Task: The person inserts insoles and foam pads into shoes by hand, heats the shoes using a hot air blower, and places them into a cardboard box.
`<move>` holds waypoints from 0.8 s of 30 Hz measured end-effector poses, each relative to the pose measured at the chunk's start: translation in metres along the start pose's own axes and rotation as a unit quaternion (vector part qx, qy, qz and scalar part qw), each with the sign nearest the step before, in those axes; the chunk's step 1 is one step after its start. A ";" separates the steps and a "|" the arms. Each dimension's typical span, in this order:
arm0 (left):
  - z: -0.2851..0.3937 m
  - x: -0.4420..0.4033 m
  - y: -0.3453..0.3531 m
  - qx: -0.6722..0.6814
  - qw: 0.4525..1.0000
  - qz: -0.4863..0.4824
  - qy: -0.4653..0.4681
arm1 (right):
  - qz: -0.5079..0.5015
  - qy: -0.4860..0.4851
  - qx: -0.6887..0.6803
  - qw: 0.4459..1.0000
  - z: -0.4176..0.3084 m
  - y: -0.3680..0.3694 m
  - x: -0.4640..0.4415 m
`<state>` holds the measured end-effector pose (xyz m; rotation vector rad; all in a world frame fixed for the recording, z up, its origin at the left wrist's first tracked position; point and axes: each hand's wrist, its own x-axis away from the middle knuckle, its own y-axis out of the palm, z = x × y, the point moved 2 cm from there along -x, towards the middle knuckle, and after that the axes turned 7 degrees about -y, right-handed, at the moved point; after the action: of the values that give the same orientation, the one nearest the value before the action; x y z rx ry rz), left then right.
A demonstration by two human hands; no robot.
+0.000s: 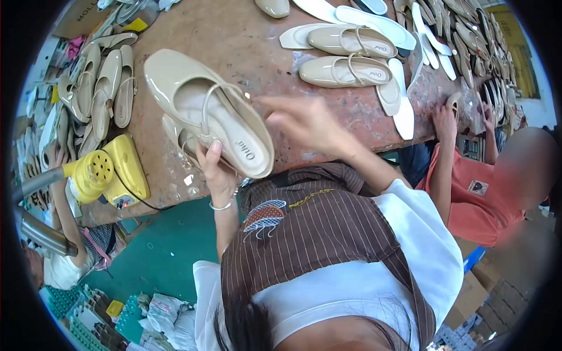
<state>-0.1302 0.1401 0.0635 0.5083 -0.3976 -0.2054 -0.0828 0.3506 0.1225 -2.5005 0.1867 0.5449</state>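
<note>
My left hand (218, 167) is closed around a glossy beige Mary Jane shoe (167, 73), its thumb on the insole's edge. The shoe is tilted toward me, toe away, with a thin strap across its opening and lettering on the insole. A second beige shoe (171, 130) shows behind it, mostly hidden, close to the same hand. My right hand (307, 123) is beside the held shoe's strap side, smeared by motion, its fingers pointing toward the shoe. Whether those fingers pinch anything is unclear. A small white bit (247, 95) shows by the strap's end.
On the worn table (234, 35), two beige shoes (342, 71) lie among white insoles (404, 108). More shoes (105, 88) stand at the left, near a yellow device (126, 169). A co-worker in a red shirt (474, 193) handles a shoe at the right; another person's arm (67, 216) is at the left.
</note>
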 end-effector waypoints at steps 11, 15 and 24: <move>-0.059 0.018 -0.053 0.128 0.978 -0.039 -0.158 | 0.028 0.122 0.465 0.876 0.167 -0.148 0.066; -0.060 0.017 -0.045 0.144 0.971 -0.089 -0.169 | 0.013 0.152 0.358 0.921 0.156 -0.156 0.053; -0.069 0.021 -0.070 0.090 0.977 -0.069 -0.179 | 0.097 0.044 0.237 0.966 0.134 -0.180 0.024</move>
<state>-0.0890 0.1045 -0.0207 0.6801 -0.7369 -0.4006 -0.0628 0.5744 0.1015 -2.0486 0.5360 0.4080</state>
